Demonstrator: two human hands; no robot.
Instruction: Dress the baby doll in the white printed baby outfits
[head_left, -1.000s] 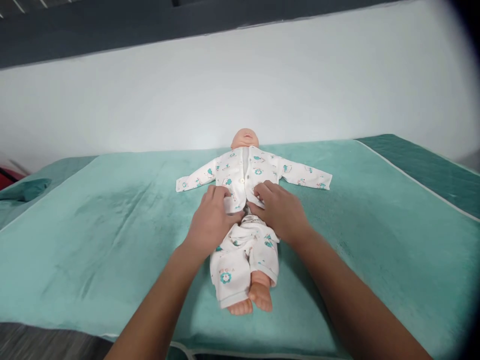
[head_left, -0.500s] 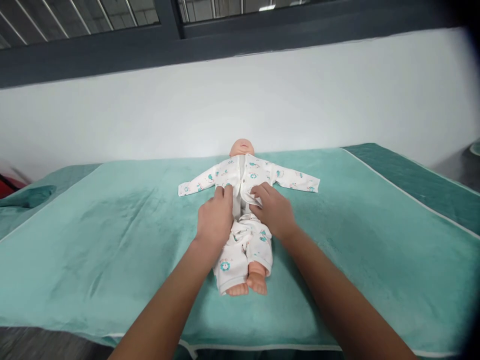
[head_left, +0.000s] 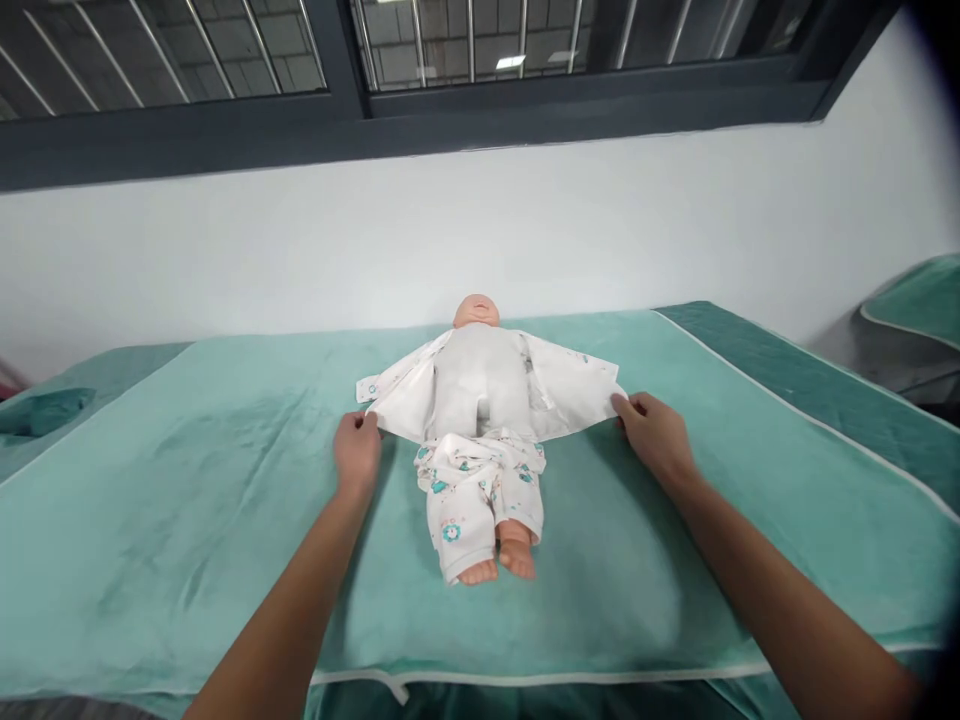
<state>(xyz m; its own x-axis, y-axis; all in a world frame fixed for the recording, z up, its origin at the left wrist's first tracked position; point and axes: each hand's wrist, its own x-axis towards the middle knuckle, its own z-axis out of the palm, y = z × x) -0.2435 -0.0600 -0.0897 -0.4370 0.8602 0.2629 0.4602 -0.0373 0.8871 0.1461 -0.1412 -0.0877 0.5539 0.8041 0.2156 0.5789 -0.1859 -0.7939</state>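
Note:
A baby doll (head_left: 477, 311) lies on its back, head toward the wall. Its printed white shirt (head_left: 571, 385) is spread wide at the front, baring the white cloth torso (head_left: 481, 370). My left hand (head_left: 358, 450) pinches the edge of the left front panel, and my right hand (head_left: 654, 430) pinches the edge of the right one, both held out to the sides. Printed white pants (head_left: 472, 500) are bunched at the doll's hips and cover its legs; the bare feet (head_left: 516, 555) stick out below.
A green plush cover (head_left: 225, 520) spreads under the doll, with darker green padding (head_left: 750, 350) along its right side. Behind stands a white wall (head_left: 300, 250) below a dark-framed window (head_left: 480, 110) with metal bars. Another green padded edge (head_left: 922, 300) shows at far right.
Both hands moved from the shirt's middle outward, drawing its two front panels apart and uncovering the torso. The view has tilted up, showing more window.

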